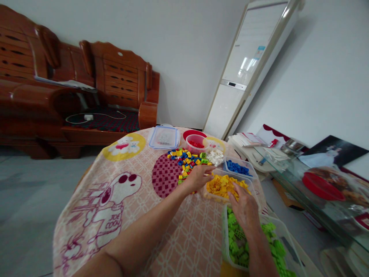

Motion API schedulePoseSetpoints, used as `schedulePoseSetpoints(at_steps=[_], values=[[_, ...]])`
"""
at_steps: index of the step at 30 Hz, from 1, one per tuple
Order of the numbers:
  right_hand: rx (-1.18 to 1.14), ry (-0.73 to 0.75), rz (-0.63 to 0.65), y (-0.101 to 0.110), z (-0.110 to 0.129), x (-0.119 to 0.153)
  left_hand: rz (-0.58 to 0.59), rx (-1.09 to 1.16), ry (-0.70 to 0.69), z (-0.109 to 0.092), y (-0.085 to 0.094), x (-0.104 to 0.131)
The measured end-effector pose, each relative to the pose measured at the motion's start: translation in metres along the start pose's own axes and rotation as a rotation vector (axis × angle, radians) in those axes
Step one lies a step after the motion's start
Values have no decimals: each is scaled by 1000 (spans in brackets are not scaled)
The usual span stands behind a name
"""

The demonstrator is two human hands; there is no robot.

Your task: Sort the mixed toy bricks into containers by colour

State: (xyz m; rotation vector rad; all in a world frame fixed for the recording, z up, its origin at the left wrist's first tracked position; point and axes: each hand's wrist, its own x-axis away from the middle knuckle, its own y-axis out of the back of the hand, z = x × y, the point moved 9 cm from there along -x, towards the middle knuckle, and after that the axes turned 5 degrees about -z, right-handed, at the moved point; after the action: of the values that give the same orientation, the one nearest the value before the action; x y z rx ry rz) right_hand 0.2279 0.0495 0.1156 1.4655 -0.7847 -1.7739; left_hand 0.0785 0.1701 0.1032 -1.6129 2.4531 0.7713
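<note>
My left hand [199,177] is over the right edge of a loose pile of mixed toy building bricks [187,163], its fingers stretched towards the tub of yellow bricks. Nothing shows in its fingers. Above the front of that yellow-brick tub [215,197], my right hand [245,207] reaches down with thumb and forefinger apart. Yellow bricks [223,184] show between and beyond those fingertips; no held piece can be made out. Below my right wrist stands a larger clear tub of green bricks [238,242], partly hidden by my forearm.
Behind the pile are a round tub of red bricks [196,144], white bricks [215,157] and a tub of blue bricks [238,168]. Clear lids [164,137] lie at the table's far edge. A glass-topped stand [305,188] is to the right, a wooden bench [121,80] far left.
</note>
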Motion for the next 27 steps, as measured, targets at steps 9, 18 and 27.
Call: schedulePoseSetpoints(at_steps=[9, 18, 27], values=[[160, -241, 40, 23, -90, 0, -209, -305, 80, 21, 87, -6], [309, -327, 322, -16, -142, 25, -53, -413, 134, 44, 86, -1], [310, -319, 266, -15, -136, 24, 168, -462, 96, 53, 40, 4]])
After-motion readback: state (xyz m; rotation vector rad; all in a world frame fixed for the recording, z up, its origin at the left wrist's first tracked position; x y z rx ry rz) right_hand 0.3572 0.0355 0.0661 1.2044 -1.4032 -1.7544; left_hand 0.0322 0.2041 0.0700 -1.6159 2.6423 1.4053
